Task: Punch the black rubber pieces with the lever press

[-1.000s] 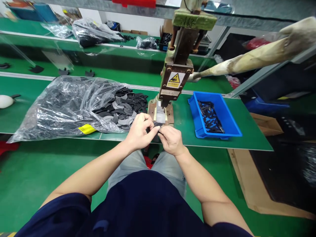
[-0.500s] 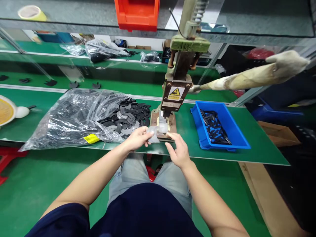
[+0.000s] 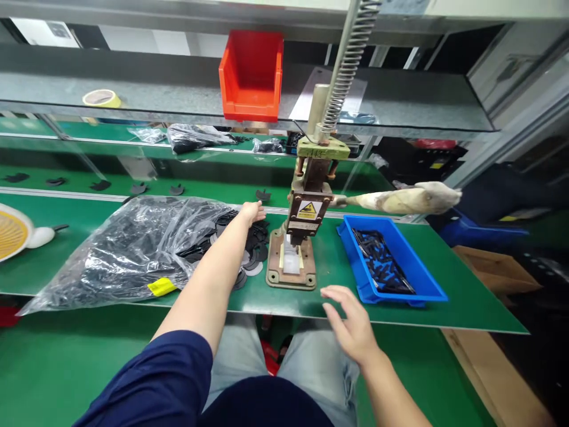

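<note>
My left hand (image 3: pixel 252 212) is stretched out over the far side of a pile of dark curved pieces (image 3: pixel 254 242), near a small black part (image 3: pixel 263 195) on the strip behind the table. Its fingers look extended and nothing shows in them. My right hand (image 3: pixel 349 320) hovers at the table's front edge with fingers apart and holds nothing. Between the hands stands a hand press (image 3: pixel 310 216) with a warning label. A translucent block (image 3: pixel 291 262) sits on its base. The press's wrapped lever (image 3: pixel 395 201) points right.
A clear plastic bag (image 3: pixel 128 249) of dark pieces lies left of the pile. Right of the press is a blue tray (image 3: pixel 420 276) with black parts. A red bin (image 3: pixel 252 107) and a tape roll (image 3: pixel 101 98) are on the shelf above. A fan (image 3: pixel 18 234) lies far left.
My left hand has moved from the press to beyond the pile, and the grey piece it held is gone from it. My right hand has drawn back from the press base. The view has tilted up.
</note>
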`<state>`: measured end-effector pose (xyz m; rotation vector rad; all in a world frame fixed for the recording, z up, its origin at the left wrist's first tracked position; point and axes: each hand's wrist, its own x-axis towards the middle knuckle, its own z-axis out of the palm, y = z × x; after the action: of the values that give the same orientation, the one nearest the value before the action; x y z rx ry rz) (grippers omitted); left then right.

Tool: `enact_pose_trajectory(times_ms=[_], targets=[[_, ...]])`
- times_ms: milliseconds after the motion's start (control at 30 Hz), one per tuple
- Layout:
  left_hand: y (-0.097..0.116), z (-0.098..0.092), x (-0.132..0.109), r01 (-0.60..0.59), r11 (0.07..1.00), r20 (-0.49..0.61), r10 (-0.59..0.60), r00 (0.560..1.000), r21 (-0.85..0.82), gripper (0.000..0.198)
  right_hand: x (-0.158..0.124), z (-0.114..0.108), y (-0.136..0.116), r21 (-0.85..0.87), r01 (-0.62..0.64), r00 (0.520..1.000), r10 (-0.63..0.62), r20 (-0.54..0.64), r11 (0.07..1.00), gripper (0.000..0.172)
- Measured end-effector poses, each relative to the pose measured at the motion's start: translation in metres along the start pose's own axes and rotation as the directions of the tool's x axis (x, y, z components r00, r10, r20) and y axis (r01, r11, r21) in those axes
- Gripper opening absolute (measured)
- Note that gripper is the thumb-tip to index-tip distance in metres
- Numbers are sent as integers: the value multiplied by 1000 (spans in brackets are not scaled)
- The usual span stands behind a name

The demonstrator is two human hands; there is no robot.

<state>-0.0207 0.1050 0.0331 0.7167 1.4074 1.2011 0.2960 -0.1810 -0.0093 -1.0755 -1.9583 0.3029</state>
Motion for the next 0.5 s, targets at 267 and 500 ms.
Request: enact_pose_trajectory(times_ms=[267,500], targets=[[-98,-42,-126,-374,911,193,341,920,173,23,39,-119,135,-386,-467,872,486,-52,796,36],[-175,-112,-232,-626,595,428,457,780,505,17,73,-114,198,-553,-490,627,713,314,674,39]])
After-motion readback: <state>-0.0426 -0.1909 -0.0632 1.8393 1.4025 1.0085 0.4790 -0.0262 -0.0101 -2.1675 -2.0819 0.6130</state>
